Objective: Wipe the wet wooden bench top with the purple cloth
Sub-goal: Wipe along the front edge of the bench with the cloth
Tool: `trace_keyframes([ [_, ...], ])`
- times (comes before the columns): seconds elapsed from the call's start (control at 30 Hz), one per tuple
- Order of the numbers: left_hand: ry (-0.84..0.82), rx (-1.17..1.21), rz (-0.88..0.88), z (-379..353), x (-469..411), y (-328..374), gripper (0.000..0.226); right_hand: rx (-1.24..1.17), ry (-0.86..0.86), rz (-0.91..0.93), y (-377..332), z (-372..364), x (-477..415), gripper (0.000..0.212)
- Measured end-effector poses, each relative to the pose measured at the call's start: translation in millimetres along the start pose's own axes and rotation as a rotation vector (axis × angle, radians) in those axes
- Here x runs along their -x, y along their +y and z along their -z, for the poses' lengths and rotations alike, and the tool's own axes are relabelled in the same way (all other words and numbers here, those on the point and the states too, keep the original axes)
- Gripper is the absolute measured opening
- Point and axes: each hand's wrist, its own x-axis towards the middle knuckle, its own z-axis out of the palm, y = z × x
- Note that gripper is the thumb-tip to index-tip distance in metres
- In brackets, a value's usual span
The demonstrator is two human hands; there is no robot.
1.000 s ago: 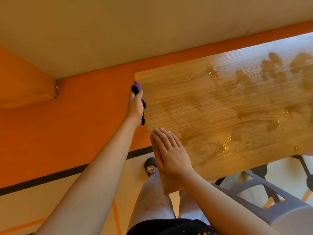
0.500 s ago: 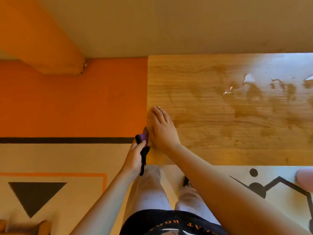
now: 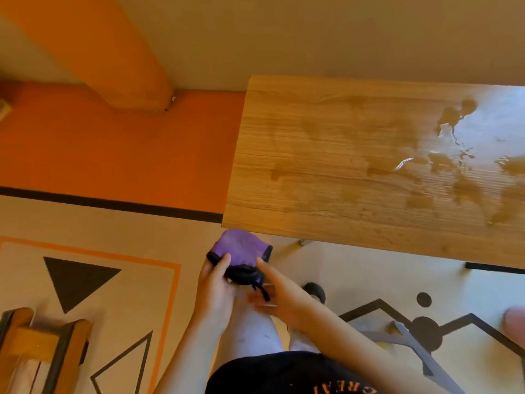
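Note:
The purple cloth (image 3: 241, 249), edged in black, is bunched up in the air just below the near left corner of the wooden bench top (image 3: 335, 172). My left hand (image 3: 215, 288) grips it from the left, thumb on top. My right hand (image 3: 284, 297) reaches in from the right; its straight index finger touches the cloth's right side and its other fingers are blurred beneath it. Wet patches and a shiny puddle (image 3: 454, 149) cover the bench top's right part. Neither hand touches the bench.
An orange beam (image 3: 108, 52) slants down at the upper left. A wooden stool (image 3: 42, 345) stands at the lower left, grey chair parts (image 3: 412, 342) at the lower right. My legs stand on a patterned floor below the bench's near edge.
My right hand has lifted off the bench top and come down to the cloth. My left hand has brought the cloth from the bench's left edge to below its near corner.

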Motion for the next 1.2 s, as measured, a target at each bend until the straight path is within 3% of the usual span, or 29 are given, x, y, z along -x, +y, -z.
trace_keyframes([
  [0.1, -0.078, -0.091, 0.031, -3.8, 11.9, -10.6, 0.03, -0.462, -0.177, -0.085, 3.8, -2.3, 0.0, 0.057],
  [0.2, -0.091, -0.45, -0.056, 5.1, 5.7, -16.1, 0.019, -0.611, -0.014, 0.083, 1.9, -5.5, -6.3, 0.042],
  [0.27, -0.124, -0.746, -0.092, 16.6, -6.6, -15.7, 0.014, -0.592, 0.13, 0.189, -1.4, -8.3, -11.9, 0.02],
  [0.37, -0.103, -0.88, -0.107, 35.1, -31.7, -1.5, 0.025, -0.563, 0.268, 0.268, -9.3, -16.2, -23.5, 0.017],
  [0.43, -0.038, -0.967, -0.226, 39.5, -56.5, 17.9, 0.028, -0.53, 0.305, 0.298, -18.7, -25.6, -30.0, 0.015],
  [0.53, -0.027, -1.134, -0.543, 20.8, -101.1, 49.0, 0.035, -0.515, 0.318, 0.333, -30.0, -46.8, -41.0, 0.014],
  [0.63, -0.197, -1.338, -0.884, -17.8, -145.7, 64.1, 0.049, -0.541, 0.341, 0.366, -35.1, -74.0, -56.0, 0.017],
  [0.73, -0.367, -1.525, -1.004, -39.6, -171.9, 51.9, 0.056, -0.599, 0.373, 0.375, -39.1, -90.5, -66.8, 0.015],
  [0.9, -0.387, -1.528, -1.079, -35.8, -179.2, 38.4, 0.052, -0.689, 0.499, 0.278, -57.9, -86.9, -64.5, 0.003],
  [1.1, -0.411, -1.551, -1.094, -32.7, -182.5, 37.5, 0.053, -0.981, 0.818, 0.344, -62.4, -21.5, -29.2, 0.021],
  [1.2, -0.412, -1.558, -1.11, -32.8, -185.8, 36.9, 0.053, -0.866, 0.919, 0.354, -56.8, -10.3, -29.9, 0.021],
])
